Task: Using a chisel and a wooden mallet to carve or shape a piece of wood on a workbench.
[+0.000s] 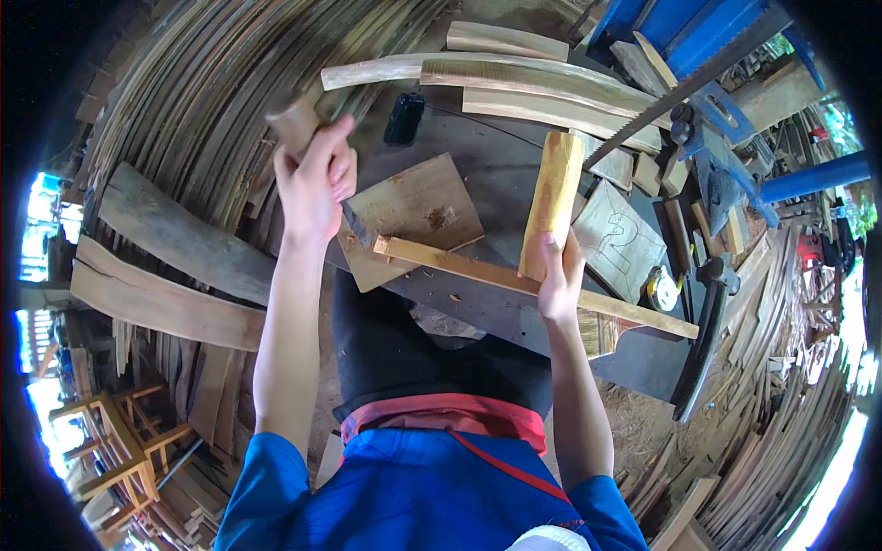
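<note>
Narrow wooden strip point(459, 264) lies slantwise in the head view, its left end over a flat board point(413, 207) on the dark table point(501, 165). Near that board's left side, the left hand point(317, 179) is closed around a blurred wooden-handled tool point(294, 126); its grey blade point(353, 220) points toward the strip's left end, touching or apart I cannot tell. The right hand point(559, 275), over the strip, grips the lower end of a yellowish wooden block point(553, 184). Farther right lie a tape measure point(661, 288) and hammer point(716, 275).
</note>
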A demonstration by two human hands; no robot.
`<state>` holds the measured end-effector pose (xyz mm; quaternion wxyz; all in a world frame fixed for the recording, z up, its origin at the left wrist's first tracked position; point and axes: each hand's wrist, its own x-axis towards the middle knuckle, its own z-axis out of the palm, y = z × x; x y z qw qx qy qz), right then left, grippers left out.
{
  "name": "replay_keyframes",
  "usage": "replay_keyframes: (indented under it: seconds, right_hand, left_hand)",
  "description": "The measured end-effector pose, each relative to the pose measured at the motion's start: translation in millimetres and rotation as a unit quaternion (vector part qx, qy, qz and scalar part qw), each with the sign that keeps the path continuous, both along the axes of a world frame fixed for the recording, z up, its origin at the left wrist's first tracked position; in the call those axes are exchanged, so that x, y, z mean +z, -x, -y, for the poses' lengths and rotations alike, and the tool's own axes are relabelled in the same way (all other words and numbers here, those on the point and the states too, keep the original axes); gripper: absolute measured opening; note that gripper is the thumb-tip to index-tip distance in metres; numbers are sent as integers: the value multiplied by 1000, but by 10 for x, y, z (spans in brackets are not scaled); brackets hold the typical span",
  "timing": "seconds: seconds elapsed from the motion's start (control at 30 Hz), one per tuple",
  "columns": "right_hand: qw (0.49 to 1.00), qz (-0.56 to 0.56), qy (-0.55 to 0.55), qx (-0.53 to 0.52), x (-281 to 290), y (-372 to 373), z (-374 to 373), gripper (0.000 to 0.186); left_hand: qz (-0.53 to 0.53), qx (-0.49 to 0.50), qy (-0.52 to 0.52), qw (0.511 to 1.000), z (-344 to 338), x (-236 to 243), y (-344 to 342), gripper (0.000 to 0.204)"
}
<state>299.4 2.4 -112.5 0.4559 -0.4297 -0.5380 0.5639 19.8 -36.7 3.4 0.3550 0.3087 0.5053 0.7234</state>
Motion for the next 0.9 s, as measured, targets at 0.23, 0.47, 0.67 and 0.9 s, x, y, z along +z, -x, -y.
replay_keyframes:
  seconds: [0.23,0.47,0.67,0.9]
  right_hand:
    - [1000,-2,-9,-9,47,-14,-1,40]
    - [999,17,-28,-5,33,66,56,45]
    - [976,110,-168,-83,-907,-421,151,53]
    - [980,-185,-56,-37,-126,-62,323,60]
  left_hand:
    - [30,31,6,999,-165,-181,-127,40]
    - [134,97,-31,986,120,-320,-27,25]
    - [173,219,-143,949,658,-294,-45,20]
    - [160,226,-175,945,848,-500,-102,22]
